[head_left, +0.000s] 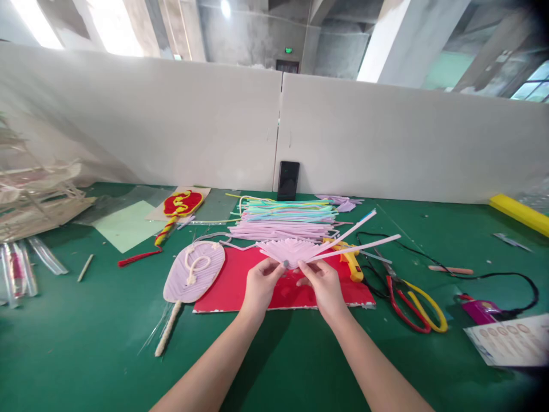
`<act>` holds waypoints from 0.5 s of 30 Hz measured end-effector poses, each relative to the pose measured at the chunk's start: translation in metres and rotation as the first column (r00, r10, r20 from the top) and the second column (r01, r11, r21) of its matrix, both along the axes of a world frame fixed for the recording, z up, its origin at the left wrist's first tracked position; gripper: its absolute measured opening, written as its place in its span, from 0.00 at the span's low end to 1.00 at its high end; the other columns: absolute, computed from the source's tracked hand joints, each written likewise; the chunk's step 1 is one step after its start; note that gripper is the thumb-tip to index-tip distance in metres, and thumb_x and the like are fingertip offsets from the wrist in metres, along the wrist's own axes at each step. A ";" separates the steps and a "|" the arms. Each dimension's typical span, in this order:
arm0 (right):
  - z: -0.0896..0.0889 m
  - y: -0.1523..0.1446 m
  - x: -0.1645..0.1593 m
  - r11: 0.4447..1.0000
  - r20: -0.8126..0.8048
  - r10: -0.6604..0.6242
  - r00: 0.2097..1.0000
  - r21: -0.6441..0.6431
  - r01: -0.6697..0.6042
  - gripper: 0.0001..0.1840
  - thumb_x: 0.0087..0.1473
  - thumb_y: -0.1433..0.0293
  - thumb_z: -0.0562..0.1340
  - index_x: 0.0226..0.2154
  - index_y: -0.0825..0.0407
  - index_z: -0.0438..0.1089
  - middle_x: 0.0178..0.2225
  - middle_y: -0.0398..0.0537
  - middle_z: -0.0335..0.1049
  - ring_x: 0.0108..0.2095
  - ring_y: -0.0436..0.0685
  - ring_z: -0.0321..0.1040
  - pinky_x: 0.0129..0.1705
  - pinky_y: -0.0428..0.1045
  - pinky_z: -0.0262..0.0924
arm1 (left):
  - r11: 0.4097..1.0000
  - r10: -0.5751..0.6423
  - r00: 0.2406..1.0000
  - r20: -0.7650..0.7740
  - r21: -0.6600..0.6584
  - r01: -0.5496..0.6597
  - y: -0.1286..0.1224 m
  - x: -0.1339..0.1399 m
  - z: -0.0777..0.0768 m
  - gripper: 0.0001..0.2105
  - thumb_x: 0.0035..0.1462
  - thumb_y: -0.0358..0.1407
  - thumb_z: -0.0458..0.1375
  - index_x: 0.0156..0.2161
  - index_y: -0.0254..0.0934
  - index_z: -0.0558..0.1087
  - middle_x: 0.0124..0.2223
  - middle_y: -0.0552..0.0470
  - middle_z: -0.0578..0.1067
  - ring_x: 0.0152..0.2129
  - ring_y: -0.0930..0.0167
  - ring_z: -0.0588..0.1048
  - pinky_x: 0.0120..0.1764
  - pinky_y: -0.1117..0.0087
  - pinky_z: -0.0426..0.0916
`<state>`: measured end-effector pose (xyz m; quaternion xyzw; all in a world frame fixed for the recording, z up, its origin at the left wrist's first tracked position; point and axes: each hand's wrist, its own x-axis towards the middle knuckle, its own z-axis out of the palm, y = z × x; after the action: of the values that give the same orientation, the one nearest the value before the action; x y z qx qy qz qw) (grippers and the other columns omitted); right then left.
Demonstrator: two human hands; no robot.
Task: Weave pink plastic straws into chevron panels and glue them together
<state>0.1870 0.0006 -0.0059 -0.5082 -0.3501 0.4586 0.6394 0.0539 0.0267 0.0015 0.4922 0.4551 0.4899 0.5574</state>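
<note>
Between my two hands is a pink fan-shaped piece of pipe cleaners (291,250), laid side by side, with two long strands sticking out to the right. My left hand (262,281) pinches its lower left edge. The lower right edge is held by the fingers of my right hand (322,281). Both hands are above a red board (231,286). Behind them lies a pile of pink, mint and yellow pipe cleaners (283,220). Left of the board is a lilac round fan (182,274) with a cream looped decoration and a wrapped handle.
Red-and-yellow-handled scissors (414,306) and a yellow glue gun (352,264) with a black cord lie to the right. A phone (288,180) leans against the white partition (364,137). A red fan with yellow trim (182,205) is at the back left, a yellow bar (521,214) far right.
</note>
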 end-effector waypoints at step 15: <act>0.010 -0.003 -0.002 0.998 0.085 0.062 0.994 -0.025 -0.061 0.16 0.40 0.60 0.66 0.30 0.54 0.71 0.25 0.47 0.72 0.27 0.57 0.70 0.20 0.48 0.67 | 0.995 0.056 0.998 0.024 -0.081 -0.054 0.004 -0.001 -0.005 0.13 0.38 0.41 0.65 0.26 0.31 0.75 0.23 0.50 0.78 0.24 0.68 0.75 0.30 0.72 0.68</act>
<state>0.1849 -0.0020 0.0040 -0.5234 -0.3876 0.4597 0.6037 0.0530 0.0307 -0.0032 0.4500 0.4805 0.4928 0.5690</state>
